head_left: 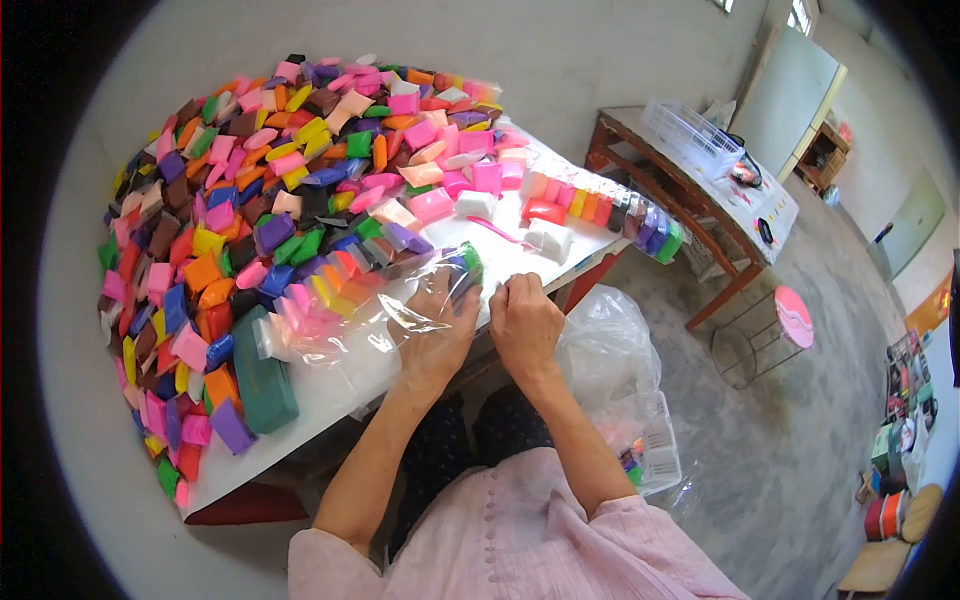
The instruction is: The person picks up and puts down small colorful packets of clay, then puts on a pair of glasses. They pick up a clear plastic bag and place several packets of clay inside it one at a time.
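Observation:
A row of small coloured packets (pixel 345 285), running from pink to green, lies along the table in a clear plastic bag (pixel 400 325). My left hand (pixel 437 318) wraps round the row's green and blue end, with shiny film over part of it. Just right of that end, my right hand (pixel 525 318) is closed with its fingertips pressed together; what they hold is hidden. Beyond my hands are a white packet (pixel 548 240) and a thin pink tool (pixel 493 229). A second row of coloured packets (pixel 603 211) rests at the table's right end.
A big heap of coloured packets (pixel 270 215) covers the table's left and back, beside a dark green box (pixel 262 372). At right are a plastic crate (pixel 655 445) with a clear bag (pixel 610 345), a pink-topped stool (pixel 793 317) and a wooden table (pixel 735 215) bearing a white basket.

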The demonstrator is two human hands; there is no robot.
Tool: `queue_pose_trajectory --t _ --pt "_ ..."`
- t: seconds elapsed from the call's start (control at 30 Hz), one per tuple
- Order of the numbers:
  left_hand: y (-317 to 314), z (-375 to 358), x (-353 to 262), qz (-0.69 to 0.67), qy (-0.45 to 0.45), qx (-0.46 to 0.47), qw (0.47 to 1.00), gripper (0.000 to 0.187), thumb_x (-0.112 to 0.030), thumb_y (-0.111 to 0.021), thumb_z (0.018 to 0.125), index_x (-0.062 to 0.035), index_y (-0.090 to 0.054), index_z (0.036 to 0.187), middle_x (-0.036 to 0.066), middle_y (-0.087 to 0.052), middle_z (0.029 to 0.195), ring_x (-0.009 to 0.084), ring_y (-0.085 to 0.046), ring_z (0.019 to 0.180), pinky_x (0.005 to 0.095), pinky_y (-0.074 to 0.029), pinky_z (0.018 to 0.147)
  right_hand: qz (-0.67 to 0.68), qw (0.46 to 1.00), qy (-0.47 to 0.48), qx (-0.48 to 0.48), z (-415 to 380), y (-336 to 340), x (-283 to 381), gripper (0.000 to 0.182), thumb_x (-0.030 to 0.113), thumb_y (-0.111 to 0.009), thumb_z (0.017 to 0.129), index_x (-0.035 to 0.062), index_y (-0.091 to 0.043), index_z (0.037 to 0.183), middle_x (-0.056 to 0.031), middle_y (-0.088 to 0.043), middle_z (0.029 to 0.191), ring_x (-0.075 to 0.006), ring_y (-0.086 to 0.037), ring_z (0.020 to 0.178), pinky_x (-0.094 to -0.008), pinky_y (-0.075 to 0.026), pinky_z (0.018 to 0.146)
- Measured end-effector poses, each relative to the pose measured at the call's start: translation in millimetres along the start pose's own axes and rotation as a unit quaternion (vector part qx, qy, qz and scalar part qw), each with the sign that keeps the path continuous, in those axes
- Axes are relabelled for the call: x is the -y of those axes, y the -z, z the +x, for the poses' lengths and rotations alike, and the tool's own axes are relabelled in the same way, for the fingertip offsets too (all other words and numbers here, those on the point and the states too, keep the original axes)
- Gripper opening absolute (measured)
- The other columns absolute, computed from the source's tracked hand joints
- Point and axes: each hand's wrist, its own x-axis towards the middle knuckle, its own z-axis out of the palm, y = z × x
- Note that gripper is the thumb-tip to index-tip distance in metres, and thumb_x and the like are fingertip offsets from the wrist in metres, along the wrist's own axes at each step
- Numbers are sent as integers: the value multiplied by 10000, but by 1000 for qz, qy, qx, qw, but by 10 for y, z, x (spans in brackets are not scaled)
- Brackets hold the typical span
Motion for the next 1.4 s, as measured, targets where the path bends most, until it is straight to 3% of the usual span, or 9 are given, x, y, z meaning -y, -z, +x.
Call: queue_pose_trajectory --t 0.23,0.33,0.43,0.53,0.73,0.93,1.03,1.13,1.4 --pt "31 14 6 -44 -19 47 998 350 -318 -636 878 -33 -587 1076 193 -647 981 380 -639 880 455 -483 749 15 1000 -9 8 2 -10 -39 178 174 -595 881 2 -583 838 -161 -578 815 -338 -636 679 -413 -514 588" --pt "34 22 -23 7 -24 40 999 391 -345 -654 865 -38 -549 1083 166 -641 958 348 -662 821 449 -511 658 162 982 -95 23 76 52 -102 212 186 -602 882 -24 -629 869 -179 -628 841 -351 -640 702 -432 -504 618" --pt "1 25 -33 12 -18 28 999 445 -391 -666 849 -40 -542 1092 167 -634 970 352 -660 835 453 -514 675 189 976 -108 -12 174 -7 -198 232 200 -619 880 -27 -668 881 -191 -666 839 -349 -648 698 -436 -496 638" --pt "17 35 -44 21 8 50 999 496 -420 -679 836 -33 -531 1108 176 -634 999 361 -659 864 460 -514 694 260 954 -148 27 295 20 -175 237 216 -637 877 -18 -676 869 -175 -672 791 -308 -644 639 -408 -489 610" --pt "62 52 -65 -16 26 62 998 550 -421 -706 815 -16 -518 1136 199 -632 1032 383 -653 893 477 -509 723 334 931 -147 -19 364 -34 -142 197 180 -655 876 -13 -670 837 -125 -654 706 -204 -581 538 -343 -448 544" --pt "17 45 -29 -3 -2 30 1000 525 -388 -722 807 -5 -532 1111 207 -636 998 397 -654 871 482 -507 714 313 943 -92 -70 385 -29 -128 171 155 -654 880 -8 -661 827 -113 -636 682 -195 -566 527 -335 -436 529" --pt "41 52 -69 -34 0 15 999 504 -387 -711 820 -6 -541 1102 203 -640 962 405 -655 840 481 -506 710 326 939 -95 -55 383 -31 -165 168 130 -652 907 -31 -666 863 -27 -622 716 -59 -504 632 -242 -417 577" --pt "3 47 -36 -20 5 10 1000 478 -365 -694 835 -13 -544 1121 207 -652 942 411 -657 835 485 -505 723 403 905 -134 -21 417 -51 -222 170 132 -663 903 -35 -668 869 -13 -623 728 -55 -511 656 -229 -417 588" --pt "89 78 -104 -21 85 38 995 479 -375 -658 847 -29 -550 1160 228 -674 979 407 -663 875 496 -495 769 398 911 -106 -19 473 25 -146 158 134 -684 871 -24 -683 864 -42 -648 743 -69 -527 602 -248 -425 551"
